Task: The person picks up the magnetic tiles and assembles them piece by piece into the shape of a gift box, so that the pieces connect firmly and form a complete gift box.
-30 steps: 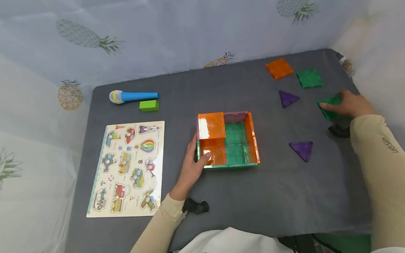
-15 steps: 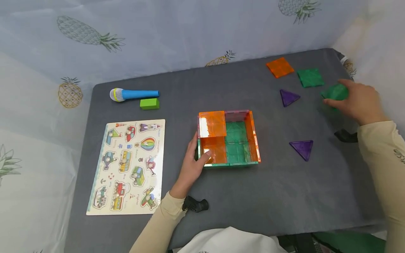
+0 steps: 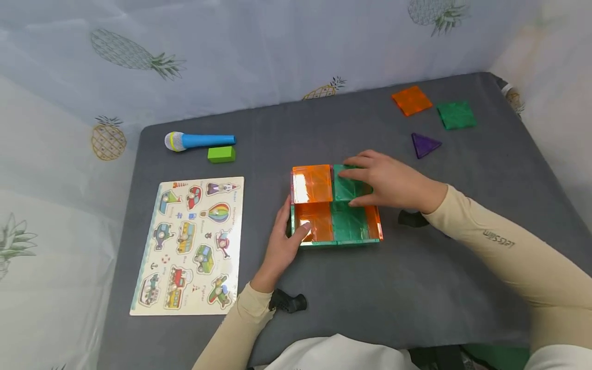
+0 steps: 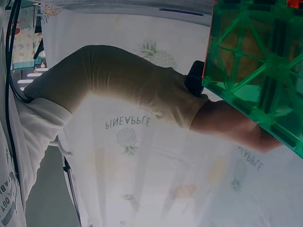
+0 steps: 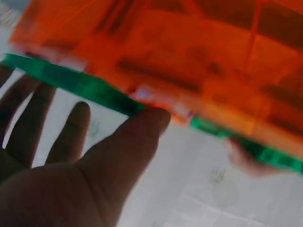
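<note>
An open-topped box of clear magnetic tiles (image 3: 342, 243) stands mid-table, with green and orange walls. An orange square tile (image 3: 312, 184) covers its back left quarter. My left hand (image 3: 284, 234) grips the front left corner, thumb over the rim and fingers along the outside. Over the back right quarter, my right hand (image 3: 395, 182) holds a green square tile (image 3: 346, 191) between thumb and fingers. The right wrist view shows the thumb (image 5: 142, 127) at that tile's edge, beside the orange wall (image 5: 189, 52). Whether the tile lies fully on the rim I cannot tell.
Behind on the right lie an orange tile (image 3: 412, 100), a green tile (image 3: 456, 114) and a purple triangle (image 3: 425, 145). Leftward are a toy microphone (image 3: 203, 140), a light green block (image 3: 221, 154) and a picture puzzle board (image 3: 189, 246). My right forearm covers part of the right side.
My right hand has picked the green square tile up from the table's right side and carried it left onto the box's back right part. The left hand keeps its grip on the box.
</note>
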`<action>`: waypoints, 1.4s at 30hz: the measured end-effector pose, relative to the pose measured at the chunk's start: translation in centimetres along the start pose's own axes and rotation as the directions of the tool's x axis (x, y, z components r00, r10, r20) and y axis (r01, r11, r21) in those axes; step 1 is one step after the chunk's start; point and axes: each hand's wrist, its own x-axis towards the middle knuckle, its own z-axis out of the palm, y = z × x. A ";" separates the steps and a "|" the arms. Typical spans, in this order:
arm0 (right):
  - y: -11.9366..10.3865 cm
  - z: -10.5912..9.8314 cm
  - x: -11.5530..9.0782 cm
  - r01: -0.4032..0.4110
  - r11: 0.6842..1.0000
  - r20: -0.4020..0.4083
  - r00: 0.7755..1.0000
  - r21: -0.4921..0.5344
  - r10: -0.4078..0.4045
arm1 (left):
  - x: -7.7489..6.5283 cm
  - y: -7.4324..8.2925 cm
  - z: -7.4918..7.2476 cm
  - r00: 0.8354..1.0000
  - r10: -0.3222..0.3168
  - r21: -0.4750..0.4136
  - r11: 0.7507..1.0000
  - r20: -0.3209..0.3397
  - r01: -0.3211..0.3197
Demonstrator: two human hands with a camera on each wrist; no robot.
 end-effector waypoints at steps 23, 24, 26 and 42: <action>20.6 2.1 0.0 -0.846 0.533 0.113 0.532 0.016 0.839 | -0.1 -0.4 0.8 0.999 0.029 -0.010 1.000 0.014 -0.029; 20.1 2.0 0.2 -0.821 0.568 0.084 0.570 0.046 0.817 | -0.1 -0.4 0.8 0.999 0.031 -0.008 0.999 0.008 -0.031; 18.5 1.4 0.6 -0.749 0.655 0.050 0.662 0.100 0.748 | -0.1 -0.4 0.7 0.999 0.040 -0.001 0.999 0.001 -0.040; -5.1 1.1 0.6 0.148 0.987 -0.063 0.987 0.059 -0.145 | 0.5 -0.4 0.0 0.994 0.100 -0.094 0.990 -0.042 -0.104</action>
